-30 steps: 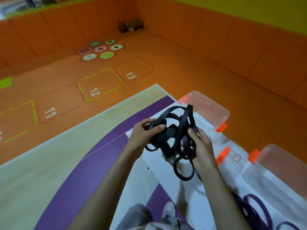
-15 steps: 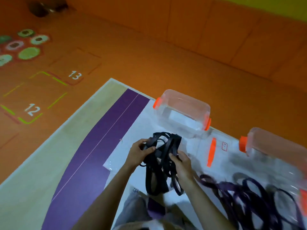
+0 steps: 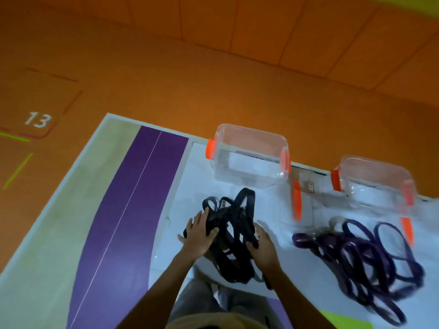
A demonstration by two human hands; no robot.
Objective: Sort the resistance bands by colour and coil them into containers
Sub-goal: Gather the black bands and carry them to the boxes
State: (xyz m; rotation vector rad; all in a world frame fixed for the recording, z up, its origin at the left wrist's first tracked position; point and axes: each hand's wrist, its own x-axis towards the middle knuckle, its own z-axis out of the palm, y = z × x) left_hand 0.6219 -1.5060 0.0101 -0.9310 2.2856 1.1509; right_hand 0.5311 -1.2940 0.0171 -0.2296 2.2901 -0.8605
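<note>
Covering the room is an orange padded floor [image 3: 213, 91], which meets orange padded wall panels [image 3: 261, 27] along the far side. A thin yellow strip [image 3: 427, 1] shows above the panels in the upper right corner. A white numeral 13 [image 3: 38, 119] and a few green lines are printed on the floor at the left.

On the floor lies a beige mat with a broad purple band [image 3: 133, 198]. A white plastic sheet [image 3: 190, 181] is spread over the mat's right part.

At the sheet's far edge stand a left clear plastic container with orange latches [image 3: 249, 157] and a right clear plastic container [image 3: 375, 181], both open and set apart. A flat clear lid [image 3: 308, 205] lies between them.

Both hands hold a tangled bundle of black resistance bands [image 3: 237, 224] just in front of the left container. The left hand [image 3: 198, 236] lies over its left side with the thumb hooked round a strand, and the right hand [image 3: 261, 245] grips strands on its right side. Whether the bundle's lower end rests on the sheet I cannot tell.

A loose pile of purple resistance bands [image 3: 356, 257] lies on the sheet before the right container, apart from the black bundle. Bare sheet separates the two heaps. Open floor runs from the containers to the wall and along the mat's left edge. Grey trouser legs [image 3: 197, 298] reach the bottom edge.
</note>
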